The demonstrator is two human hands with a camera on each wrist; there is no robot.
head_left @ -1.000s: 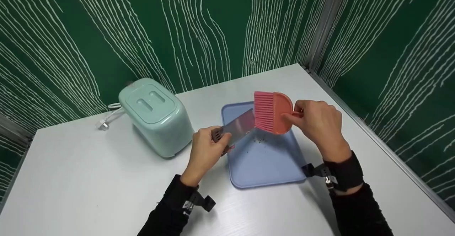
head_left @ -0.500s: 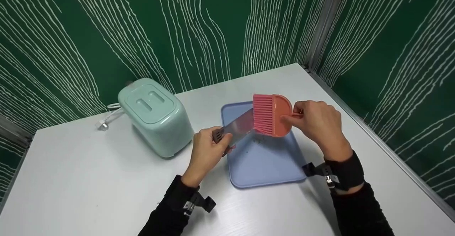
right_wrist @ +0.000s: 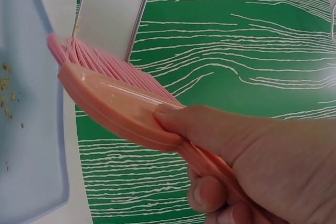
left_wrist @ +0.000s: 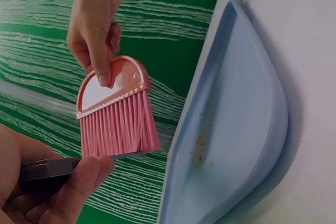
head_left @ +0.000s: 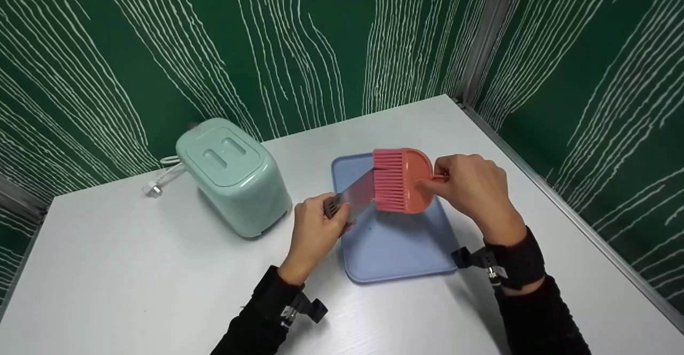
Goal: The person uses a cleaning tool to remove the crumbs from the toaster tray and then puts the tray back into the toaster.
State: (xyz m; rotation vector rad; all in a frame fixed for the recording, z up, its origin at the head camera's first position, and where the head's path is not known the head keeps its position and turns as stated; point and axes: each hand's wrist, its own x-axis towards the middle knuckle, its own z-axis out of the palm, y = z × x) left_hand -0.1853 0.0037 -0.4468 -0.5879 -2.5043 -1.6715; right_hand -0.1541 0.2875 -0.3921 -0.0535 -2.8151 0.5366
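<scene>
Pink brush (head_left: 403, 181) met metal scraper (head_left: 359, 196) above a blue tray (head_left: 398, 252).
The left hand (head_left: 318, 229) gripped the scraper; the right hand (head_left: 475, 186) held the brush at the scraper's 2 o'clock, seen from the head. The left wrist view showed yellowish crumbs (left_wrist: 200, 149) in the tray, barely visible from the head.

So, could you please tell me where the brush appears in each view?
Head: the brush is just right of centre.
Left wrist: the brush is left of centre, at mid-height.
Right wrist: the brush stretches from upper left towards lower right.
Shared landmark: the blue tray, partly hidden by the brush in head, at right in left wrist, at left in right wrist.
</scene>
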